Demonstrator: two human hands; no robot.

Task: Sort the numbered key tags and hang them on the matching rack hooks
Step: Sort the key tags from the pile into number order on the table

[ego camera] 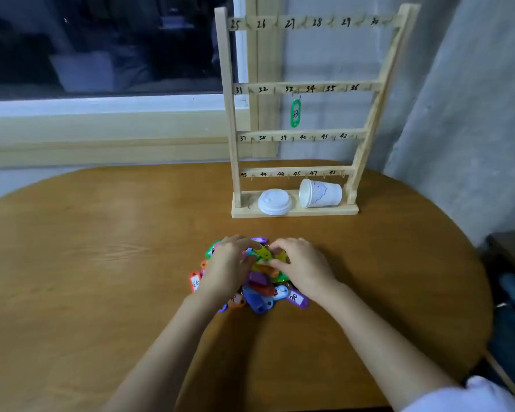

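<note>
Right hand pinches yellow tag beside left hand.

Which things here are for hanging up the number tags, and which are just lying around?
For the job:
heap of tags on the table
yellow tag, pinched by left hand and right hand
rack, with a green tag hanging at 33

Just lying about:
cup, tipped on its side
lid, both on the rack's base

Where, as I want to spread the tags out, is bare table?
Bare: the round brown wooden table left and right of the pile of coloured plastic key tags, and the strip between pile and pale wooden hook rack. Crowded: the rack's base, holding a white plastic lid and tipped white paper cup.
</note>
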